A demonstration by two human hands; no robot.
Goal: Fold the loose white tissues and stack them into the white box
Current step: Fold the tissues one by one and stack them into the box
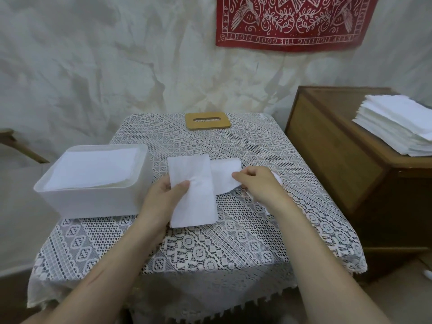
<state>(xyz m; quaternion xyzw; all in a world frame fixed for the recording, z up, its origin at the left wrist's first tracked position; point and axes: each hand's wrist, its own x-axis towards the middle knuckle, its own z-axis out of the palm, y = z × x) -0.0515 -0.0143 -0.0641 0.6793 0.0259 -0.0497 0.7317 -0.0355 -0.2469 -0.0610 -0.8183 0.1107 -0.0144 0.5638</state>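
Note:
A white box (77, 202) stands on the left of the lace-covered table (233, 242), with folded white tissues (93, 169) stacked inside it. My left hand (163, 195) pinches a folded tissue (194, 195), thumb on top, holding it upright-long just right of the box. My right hand (259, 183) pinches the edge of a second tissue (225, 176) that lies on the cloth, partly tucked behind the folded one and partly hidden under my hand.
A wooden lid with a slot (208, 121) lies at the table's far edge. A wooden cabinet (339, 155) stands to the right, carrying a pile of loose white tissues (397, 127). A red printed cloth (289, 19) hangs on the wall.

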